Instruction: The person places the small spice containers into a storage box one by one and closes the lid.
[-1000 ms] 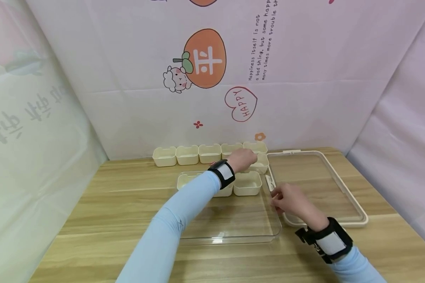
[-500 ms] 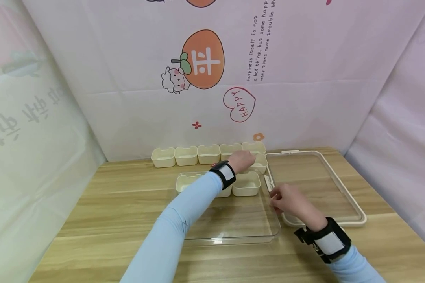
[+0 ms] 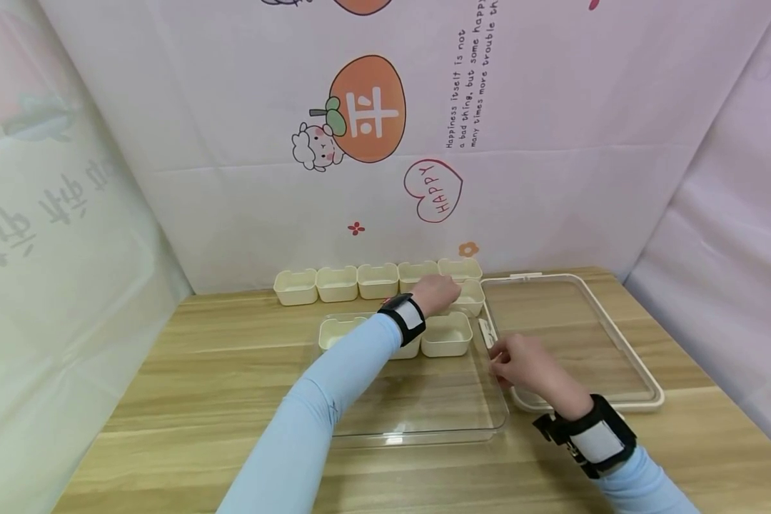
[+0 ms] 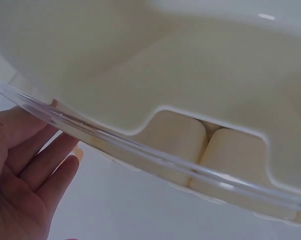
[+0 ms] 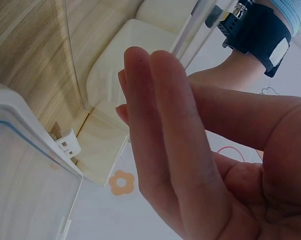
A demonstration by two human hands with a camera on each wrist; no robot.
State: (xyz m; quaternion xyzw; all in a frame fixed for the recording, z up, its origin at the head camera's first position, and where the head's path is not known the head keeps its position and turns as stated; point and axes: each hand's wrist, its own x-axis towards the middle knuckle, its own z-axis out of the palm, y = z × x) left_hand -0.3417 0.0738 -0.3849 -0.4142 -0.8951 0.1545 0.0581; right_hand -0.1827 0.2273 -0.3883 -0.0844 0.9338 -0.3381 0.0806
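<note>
My left hand (image 3: 435,294) reaches over the back of a clear box (image 3: 395,437) and seems to pinch a small cream bin (image 3: 472,298) standing just behind it; the grip is partly hidden. In the left wrist view, the left-hand fingers (image 4: 48,160) pass behind the clear box's rim (image 4: 155,155). My right hand (image 3: 530,368) holds the clear box's right wall between thumb and fingers. Inside the box, a row of cream bins (image 3: 447,337) stands along the back, partly covered by my left forearm.
Several more cream bins (image 3: 295,287) line up against the printed cloth backdrop (image 3: 263,200). A clear lid with a cream frame (image 3: 630,350) lies flat on the wooden table (image 3: 218,400), right of the box. A lid clip (image 5: 68,145) shows in the right wrist view.
The head view has shifted slightly. Both hands, the clear box and the cream bins stay in practically the same places.
</note>
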